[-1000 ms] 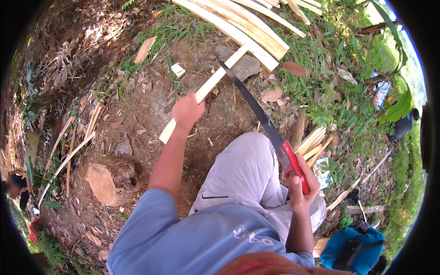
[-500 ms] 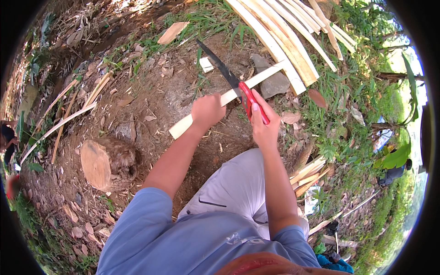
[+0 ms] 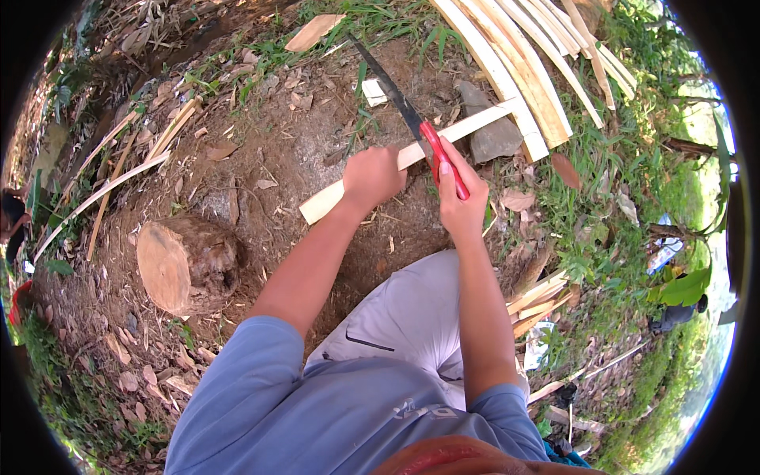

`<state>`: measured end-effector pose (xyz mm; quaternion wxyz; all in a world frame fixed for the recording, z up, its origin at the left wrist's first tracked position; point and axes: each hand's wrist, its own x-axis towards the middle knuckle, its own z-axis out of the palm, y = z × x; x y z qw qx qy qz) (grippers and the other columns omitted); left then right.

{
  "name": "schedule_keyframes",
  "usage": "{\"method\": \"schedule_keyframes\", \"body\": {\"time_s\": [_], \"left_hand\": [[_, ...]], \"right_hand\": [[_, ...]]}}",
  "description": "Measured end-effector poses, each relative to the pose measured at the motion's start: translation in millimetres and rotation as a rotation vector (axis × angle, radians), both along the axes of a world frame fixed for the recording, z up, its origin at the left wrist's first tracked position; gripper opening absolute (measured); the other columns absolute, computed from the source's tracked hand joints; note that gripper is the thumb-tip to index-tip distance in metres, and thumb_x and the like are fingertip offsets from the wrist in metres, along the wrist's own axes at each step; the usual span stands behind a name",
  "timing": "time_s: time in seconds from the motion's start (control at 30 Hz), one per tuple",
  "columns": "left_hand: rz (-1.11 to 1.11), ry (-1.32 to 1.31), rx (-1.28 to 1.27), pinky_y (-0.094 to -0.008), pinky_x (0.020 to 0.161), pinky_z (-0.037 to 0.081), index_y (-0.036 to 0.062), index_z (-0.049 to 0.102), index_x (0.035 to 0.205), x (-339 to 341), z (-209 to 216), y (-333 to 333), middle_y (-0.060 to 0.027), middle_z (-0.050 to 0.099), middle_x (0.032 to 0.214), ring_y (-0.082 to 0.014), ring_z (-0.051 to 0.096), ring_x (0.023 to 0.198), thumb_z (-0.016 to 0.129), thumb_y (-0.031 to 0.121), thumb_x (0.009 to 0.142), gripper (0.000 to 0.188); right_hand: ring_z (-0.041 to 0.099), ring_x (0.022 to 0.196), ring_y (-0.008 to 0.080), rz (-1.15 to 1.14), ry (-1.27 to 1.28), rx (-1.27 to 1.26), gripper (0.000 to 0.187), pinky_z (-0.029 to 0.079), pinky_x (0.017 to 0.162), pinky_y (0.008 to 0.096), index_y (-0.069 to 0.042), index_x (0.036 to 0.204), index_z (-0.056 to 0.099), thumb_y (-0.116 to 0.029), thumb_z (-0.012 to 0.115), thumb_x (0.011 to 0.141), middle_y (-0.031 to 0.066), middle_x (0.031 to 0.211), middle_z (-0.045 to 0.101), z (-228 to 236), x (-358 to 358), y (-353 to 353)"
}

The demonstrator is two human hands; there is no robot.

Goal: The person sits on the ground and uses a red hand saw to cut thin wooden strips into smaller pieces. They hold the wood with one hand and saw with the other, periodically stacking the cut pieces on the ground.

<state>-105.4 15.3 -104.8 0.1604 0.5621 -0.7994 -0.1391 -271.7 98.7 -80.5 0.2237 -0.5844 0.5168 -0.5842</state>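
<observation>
My left hand (image 3: 374, 179) is closed around a pale wooden strip (image 3: 323, 203) that slants from the lower left up to the right. Its far right end lies by a grey stone and the edge of the long planks. In my right hand (image 3: 463, 194) is the red handle of a hand saw (image 3: 396, 96), with fingers wrapped round it. The dark blade points up and to the left, lying across the strip just right of my left hand. I cannot tell how deep the teeth sit in the wood.
Long pale planks (image 3: 507, 67) lie at the upper right, beside a grey stone (image 3: 495, 141). A cut log (image 3: 170, 265) stands at the left, thin strips (image 3: 103, 190) beyond it. Split pieces (image 3: 542, 303) lie right of my leg. A small offcut (image 3: 374, 93) rests near the blade.
The saw has shifted slightly along its stroke, its blade still across the strip. My left hand keeps its hold. The whole view has moved a little.
</observation>
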Motion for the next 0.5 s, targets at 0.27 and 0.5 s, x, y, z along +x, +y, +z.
{"method": "schedule_keyframes", "body": {"time_s": [0.27,0.5], "left_hand": [[0.001,-0.016,0.066,-0.0526,0.088,0.062,0.0057,0.077,0.105,-2.2,4.2,-3.2,-0.0226,0.079,0.098,-0.0417,0.078,0.095,0.075,0.028,0.087,0.029],[-0.008,0.003,0.096,-0.0531,0.089,0.062,0.0064,0.079,0.107,0.8,-1.9,-9.0,-0.0224,0.079,0.098,-0.0425,0.077,0.094,0.073,0.027,0.088,0.028]], "right_hand": [[0.074,0.102,0.0131,-0.008,0.154,0.128,0.041,0.056,0.089,0.0279,0.000,0.146,0.066,-0.005,0.064,0.106,0.0198,0.131,0.078,2.1,-28.5,72.5],[0.075,0.082,0.0171,-0.057,0.307,0.273,0.044,0.056,0.078,0.0275,0.004,0.144,0.067,-0.004,0.065,0.101,0.0191,0.123,0.080,20.7,-73.6,215.1]]}}
